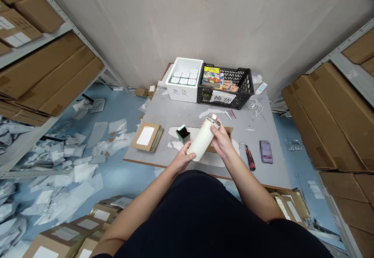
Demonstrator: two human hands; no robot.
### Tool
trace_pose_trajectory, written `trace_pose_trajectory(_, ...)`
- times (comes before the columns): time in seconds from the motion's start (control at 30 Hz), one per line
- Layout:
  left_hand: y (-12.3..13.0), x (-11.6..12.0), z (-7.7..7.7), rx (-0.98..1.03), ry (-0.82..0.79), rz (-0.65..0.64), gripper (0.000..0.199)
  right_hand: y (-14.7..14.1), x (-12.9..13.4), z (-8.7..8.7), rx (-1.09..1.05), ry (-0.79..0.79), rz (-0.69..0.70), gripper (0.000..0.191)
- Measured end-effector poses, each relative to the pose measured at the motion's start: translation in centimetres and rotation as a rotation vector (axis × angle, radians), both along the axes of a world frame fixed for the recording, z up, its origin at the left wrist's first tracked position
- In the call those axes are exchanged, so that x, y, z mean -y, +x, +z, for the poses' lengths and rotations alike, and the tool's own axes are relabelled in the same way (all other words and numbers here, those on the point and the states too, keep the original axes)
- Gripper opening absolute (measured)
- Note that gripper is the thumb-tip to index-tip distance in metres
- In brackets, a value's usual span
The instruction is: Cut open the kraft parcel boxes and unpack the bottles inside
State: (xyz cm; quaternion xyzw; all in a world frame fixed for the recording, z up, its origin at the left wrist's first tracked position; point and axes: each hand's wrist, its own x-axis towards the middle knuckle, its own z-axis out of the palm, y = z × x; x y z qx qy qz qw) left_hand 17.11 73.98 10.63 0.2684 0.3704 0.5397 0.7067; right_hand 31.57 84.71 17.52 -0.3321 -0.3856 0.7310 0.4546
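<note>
A cream-white bottle (203, 139) with a metal rim and a light cap piece at its top is held tilted over the front of the table. My left hand (182, 157) is closed round its lower end. Near the top, my right hand (221, 138) grips it from the right side. Behind the bottle lies a cardboard box (228, 130), largely hidden by it and by my right hand. To the left stands a small dark green box (183, 133), its top open.
On the table (157, 114) are flat cardboard boxes (147, 136), a red-black utility knife (250, 157) and a blurred purple item (266, 151). A white foam box (184, 79) and a black crate (224, 85) stand behind. Loaded shelves flank both sides; papers litter the left floor.
</note>
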Motion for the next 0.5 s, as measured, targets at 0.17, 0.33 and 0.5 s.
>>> trace_pose_trajectory(0.17,-0.6,0.2,-0.4,0.223,-0.004,-0.124,0.078,-0.5,-0.1,-0.1,0.07,0.057,-0.069,0.102)
trace_pose_trajectory(0.33,-1.5,-0.1,-0.7,0.2,0.013,-0.115,0.077,-0.3,-0.6,-0.9,0.187,0.157,-0.09,0.099)
trace_pose_trajectory(0.5,-2.4,-0.2,-2.0,0.053,0.005,-0.087,0.07,0.6,-1.1,-1.9,0.366,0.287,-0.003,0.063)
